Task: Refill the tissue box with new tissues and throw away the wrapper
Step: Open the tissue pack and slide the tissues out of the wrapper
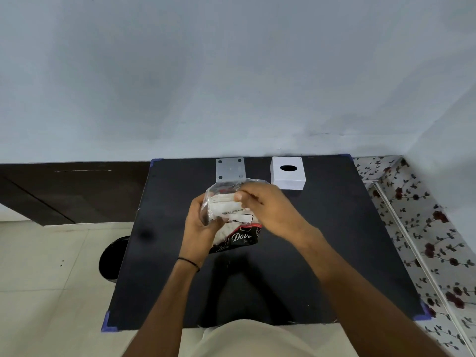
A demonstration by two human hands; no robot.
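Plastic tissue pack (233, 222) in left hand (199, 225) grip, right hand (262, 207) pinching its top.

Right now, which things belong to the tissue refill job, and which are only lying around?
Job: tissue pack held by left hand and right hand; white tissue box; black bin.
Lying around: grey plate on table.

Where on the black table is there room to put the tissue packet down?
The table is bare along its right side, below the white tissue box, and along its left edge near the bin. The near strip is free too. It is crowded at the far middle: the grey plate, the box, and both hands, left hand and right hand, around the tissue packet.
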